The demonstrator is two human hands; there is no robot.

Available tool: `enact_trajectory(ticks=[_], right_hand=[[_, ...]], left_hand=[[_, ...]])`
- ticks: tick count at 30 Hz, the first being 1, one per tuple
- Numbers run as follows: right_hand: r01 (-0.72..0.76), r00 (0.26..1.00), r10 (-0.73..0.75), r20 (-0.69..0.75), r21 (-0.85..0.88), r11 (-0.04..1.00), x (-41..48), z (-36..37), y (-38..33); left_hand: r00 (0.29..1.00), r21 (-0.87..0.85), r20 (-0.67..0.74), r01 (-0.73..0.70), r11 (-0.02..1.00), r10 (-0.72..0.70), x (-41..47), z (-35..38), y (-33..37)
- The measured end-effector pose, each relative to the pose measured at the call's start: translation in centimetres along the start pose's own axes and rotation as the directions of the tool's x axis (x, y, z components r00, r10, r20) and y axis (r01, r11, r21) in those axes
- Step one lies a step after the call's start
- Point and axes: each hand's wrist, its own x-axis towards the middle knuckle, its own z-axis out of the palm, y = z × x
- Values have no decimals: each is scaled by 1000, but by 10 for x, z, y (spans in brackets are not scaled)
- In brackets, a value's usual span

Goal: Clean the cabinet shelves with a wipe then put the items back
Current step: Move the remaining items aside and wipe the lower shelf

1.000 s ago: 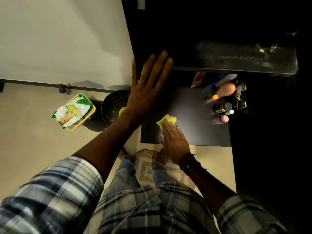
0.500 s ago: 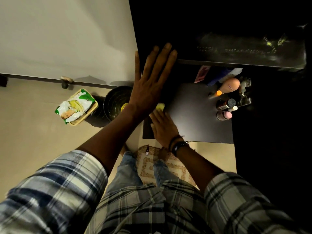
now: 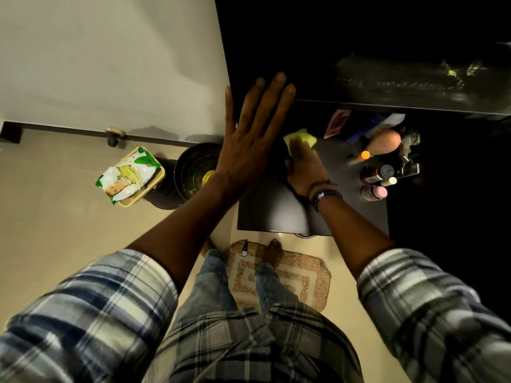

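My left hand point(image 3: 249, 139) lies flat with fingers spread against the dark side panel of the cabinet. My right hand point(image 3: 305, 168) presses a yellow wipe point(image 3: 300, 138) onto the dark shelf point(image 3: 276, 211), near its back left part; the hand is blurred. Several toiletry items stand crowded at the shelf's right side: an orange bottle point(image 3: 383, 142), a dark bottle point(image 3: 376, 172) and a pink-capped jar point(image 3: 374, 192). A dark upper shelf point(image 3: 401, 78) overhangs the back of the lower one.
On the floor at left a green and white wipes packet point(image 3: 128, 175) rests on a small tray next to a black bin point(image 3: 193, 172). A patterned mat point(image 3: 290, 275) lies under my feet. The white wall fills the upper left.
My right hand has slid the yellow wipe from the shelf's front left toward the back, farther under the upper shelf. My left hand stays flat on the cabinet side.
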Motion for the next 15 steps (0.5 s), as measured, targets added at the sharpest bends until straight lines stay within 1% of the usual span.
enact_trajectory(ticks=[1,2,4,6,7,8,9,11,12,13,14,15], right_hand=[[5,1000,-5,7,-8,1000,25,-3,-5],[-21,1000,21,5,7,1000,46,-4,-12],[-107,994,105,28,78,991,63,5,-28],[-94,994,82,77,158,983,39,27,-50],[-62,997,53,50,207,976,18,37,-62],[-17,1000,20,-15,222,975,-6,45,-69],[77,995,-60,-85,214,974,-33,52,-76],[257,964,-249,-95,91,962,-83,67,-74],[313,947,-310,-80,31,949,-105,71,-67],[339,939,-339,-49,-10,941,-125,77,-55],[326,944,-327,-40,-32,945,-141,76,-42],[289,952,-294,-82,-59,955,-151,72,-26]], left_hand=[[1000,4,8,-1,1000,1,-1,-1,0],[1000,10,11,-2,1000,2,-1,-1,0],[1000,14,16,3,1000,-3,0,-2,0],[1000,21,13,14,1000,-14,0,-2,1],[1000,27,12,16,1000,-16,0,-1,0],[1000,25,15,17,1000,-17,0,0,0],[1000,20,14,17,1000,-18,0,1,0],[1000,11,-9,12,1000,-11,-1,0,1],[1000,4,-16,7,1000,-7,0,0,2],[1000,-5,-18,3,1000,-3,0,-1,3],[1000,-11,-19,2,1000,-2,1,-1,3],[1000,-11,-22,4,1000,-4,1,0,3]])
